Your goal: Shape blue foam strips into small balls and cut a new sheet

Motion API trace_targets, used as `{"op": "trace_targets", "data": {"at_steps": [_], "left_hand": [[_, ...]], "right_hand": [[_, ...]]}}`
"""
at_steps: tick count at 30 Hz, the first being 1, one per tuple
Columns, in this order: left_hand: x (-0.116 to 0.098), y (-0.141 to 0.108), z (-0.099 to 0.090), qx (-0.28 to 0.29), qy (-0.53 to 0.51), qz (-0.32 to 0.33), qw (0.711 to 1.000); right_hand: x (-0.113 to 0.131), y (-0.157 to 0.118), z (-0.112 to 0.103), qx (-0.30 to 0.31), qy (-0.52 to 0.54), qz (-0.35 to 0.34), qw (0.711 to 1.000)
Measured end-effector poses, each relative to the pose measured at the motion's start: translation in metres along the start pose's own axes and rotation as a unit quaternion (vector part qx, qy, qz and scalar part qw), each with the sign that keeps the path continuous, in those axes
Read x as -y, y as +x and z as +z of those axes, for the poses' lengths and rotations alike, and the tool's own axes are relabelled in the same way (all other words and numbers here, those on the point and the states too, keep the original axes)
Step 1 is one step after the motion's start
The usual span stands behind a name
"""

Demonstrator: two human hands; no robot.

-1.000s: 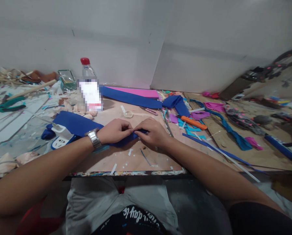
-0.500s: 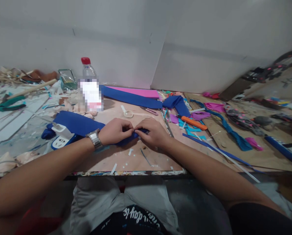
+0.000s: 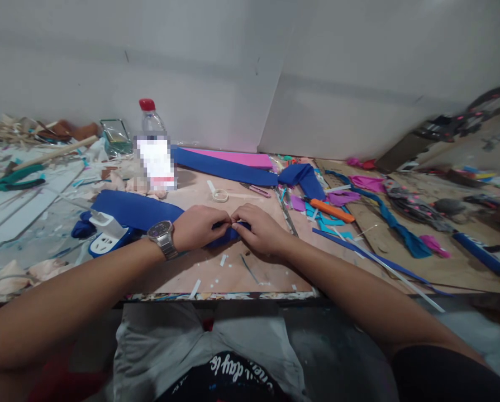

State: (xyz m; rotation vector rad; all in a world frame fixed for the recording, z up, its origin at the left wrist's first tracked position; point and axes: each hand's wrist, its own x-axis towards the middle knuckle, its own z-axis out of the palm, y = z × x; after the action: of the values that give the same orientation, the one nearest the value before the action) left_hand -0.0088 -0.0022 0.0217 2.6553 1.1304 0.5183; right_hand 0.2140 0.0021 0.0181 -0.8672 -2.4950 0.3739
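A blue strip of fabric (image 3: 138,210) runs from the left of the table to beneath my hands. My left hand (image 3: 200,228), with a metal watch (image 3: 162,237) on its wrist, pinches the strip's edge between thumb and forefinger. Close against it, my right hand (image 3: 260,230) grips the same fabric near its right end. The fingertips almost meet, and they hide the held edge. Beyond the hands lies a ring of pale tape (image 3: 220,195).
Behind are a red-capped bottle (image 3: 149,117) and a phone with a blurred screen (image 3: 155,162). A socket strip (image 3: 107,240) sits left, green-handled pliers (image 3: 19,177) farther left. At right lie an orange cutter (image 3: 331,210), a thin white stick (image 3: 404,279) and fabric scraps.
My left hand has shifted slightly right along the fabric and its wrist has turned, so the watch face shows. My right hand stays nearly in place.
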Motion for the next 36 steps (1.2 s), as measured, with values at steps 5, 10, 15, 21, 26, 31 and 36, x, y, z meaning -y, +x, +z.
{"op": "trace_targets", "data": {"at_steps": [5,10,15,21,26,31,36], "left_hand": [[0.001,0.001,-0.001,0.003,-0.012,0.002,1.0],[0.002,0.0,0.0,-0.003,-0.028,0.01,1.0],[0.003,-0.001,-0.003,-0.012,-0.056,0.001,0.998],[0.004,-0.001,-0.004,-0.009,-0.056,-0.003,0.998],[0.003,-0.002,-0.008,-0.009,-0.068,-0.006,0.998],[0.006,-0.001,-0.009,-0.015,-0.043,-0.026,0.999],[0.011,0.0,-0.007,-0.032,-0.023,-0.052,0.998]], "right_hand": [[-0.002,0.0,0.0,-0.016,0.019,0.016,1.0],[-0.003,0.0,0.0,-0.014,0.016,0.003,1.0],[-0.005,0.0,-0.002,-0.021,0.008,0.006,1.0],[-0.006,0.0,-0.002,-0.025,0.0,0.004,1.0],[-0.007,0.0,-0.003,-0.05,-0.007,0.016,0.999],[-0.009,0.0,-0.003,-0.078,-0.004,0.033,0.996],[-0.01,0.0,-0.004,-0.086,-0.014,0.048,0.995]]}}
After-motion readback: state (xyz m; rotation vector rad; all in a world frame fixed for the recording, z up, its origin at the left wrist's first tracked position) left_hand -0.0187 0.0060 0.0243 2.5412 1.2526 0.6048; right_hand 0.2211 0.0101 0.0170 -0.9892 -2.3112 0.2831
